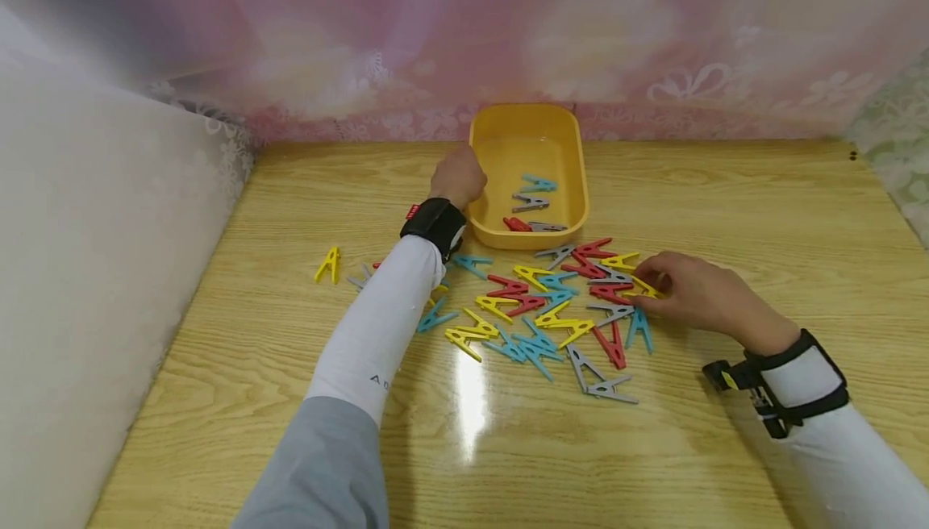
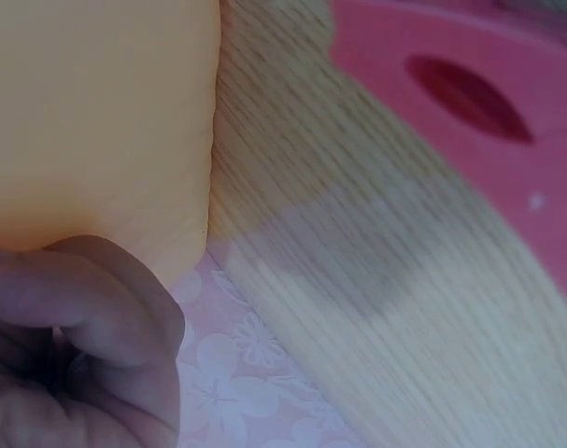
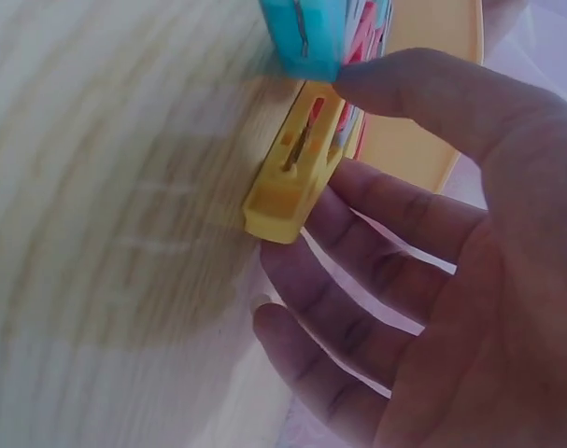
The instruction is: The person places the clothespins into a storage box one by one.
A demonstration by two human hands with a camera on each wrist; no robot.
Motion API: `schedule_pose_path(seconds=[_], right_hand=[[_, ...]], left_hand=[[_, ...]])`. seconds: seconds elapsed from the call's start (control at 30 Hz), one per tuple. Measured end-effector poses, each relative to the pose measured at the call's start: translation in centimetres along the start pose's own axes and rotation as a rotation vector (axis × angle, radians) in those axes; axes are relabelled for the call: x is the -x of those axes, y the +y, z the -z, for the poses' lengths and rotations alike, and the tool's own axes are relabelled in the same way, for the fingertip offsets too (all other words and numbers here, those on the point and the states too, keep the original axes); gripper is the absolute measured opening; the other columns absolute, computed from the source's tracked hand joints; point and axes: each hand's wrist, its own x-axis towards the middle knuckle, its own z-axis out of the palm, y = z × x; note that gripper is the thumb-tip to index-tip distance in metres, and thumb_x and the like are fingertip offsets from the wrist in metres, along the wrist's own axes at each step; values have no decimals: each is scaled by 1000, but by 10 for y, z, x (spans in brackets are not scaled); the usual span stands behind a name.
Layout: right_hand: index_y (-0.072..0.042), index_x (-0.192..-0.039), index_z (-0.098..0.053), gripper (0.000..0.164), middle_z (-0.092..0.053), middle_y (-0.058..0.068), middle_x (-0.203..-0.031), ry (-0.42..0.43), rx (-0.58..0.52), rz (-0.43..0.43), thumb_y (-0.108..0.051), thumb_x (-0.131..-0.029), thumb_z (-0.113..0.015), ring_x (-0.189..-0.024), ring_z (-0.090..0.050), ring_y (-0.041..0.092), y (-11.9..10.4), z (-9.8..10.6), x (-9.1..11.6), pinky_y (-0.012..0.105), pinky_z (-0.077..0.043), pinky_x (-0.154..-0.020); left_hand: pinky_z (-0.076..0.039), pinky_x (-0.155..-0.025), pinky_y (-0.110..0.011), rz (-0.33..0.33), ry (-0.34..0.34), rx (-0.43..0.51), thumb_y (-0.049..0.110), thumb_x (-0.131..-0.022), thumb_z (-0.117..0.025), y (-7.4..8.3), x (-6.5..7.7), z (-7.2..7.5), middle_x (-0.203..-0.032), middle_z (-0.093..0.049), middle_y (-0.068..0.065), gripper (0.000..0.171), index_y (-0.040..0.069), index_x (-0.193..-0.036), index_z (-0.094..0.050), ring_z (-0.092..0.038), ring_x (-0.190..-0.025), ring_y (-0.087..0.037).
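Many clothespins in red, yellow, blue and grey lie scattered on the wooden table. My right hand (image 1: 693, 291) is at the right edge of the pile, thumb and fingers around a yellow clothespin (image 3: 297, 168). Close by its thumb is a blue clothespin (image 3: 306, 37). Curled into a fist, my left hand (image 1: 459, 177) is against the left side of a yellow tub (image 1: 479, 231), and nothing shows within its fingers in the left wrist view. Inside the tub are a blue clothespin (image 1: 539, 184), grey ones and a red clothespin (image 1: 517, 224).
A lone yellow clothespin (image 1: 328, 264) lies left of the pile, and my left forearm covers part of the others. A pink floral curtain (image 1: 363, 45) hangs behind the tub. The left side has a white wall (image 1: 94, 255).
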Motion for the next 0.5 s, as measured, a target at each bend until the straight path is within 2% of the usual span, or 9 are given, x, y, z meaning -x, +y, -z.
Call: schedule_pose_path(seconds=[0.13, 0.33, 0.5], right_hand=[[-2, -107, -65, 48, -60, 4, -89, 6, 12, 9, -42, -81, -74, -78, -56, 19, -3, 0, -4, 40, -47, -66], [0, -107, -65, 46, -62, 7, -92, -6, 14, -15, -38, -83, -73, -81, -59, 21, -5, 1, -6, 44, -49, -68], [0, -109, -66, 44, -64, 6, -92, -12, 59, -36, -37, -85, -71, -80, -61, 21, -6, 14, -4, 40, -50, -62]], left_hand=[[-49, -77, -37, 9, 2, 3, 19, -97, -49, 0, 0, 1, -109, -58, -10, 31, 4, -125, -49, -58, -94, -26], [-49, -79, -37, 1, 1, 8, 18, -97, -48, 0, -1, 0, -111, -58, -10, 31, 5, -125, -49, -58, -96, -26], [-49, -81, -37, 13, 9, -2, 19, -97, -49, 0, 0, -1, -113, -58, -9, 32, 5, -126, -50, -58, -99, -26]])
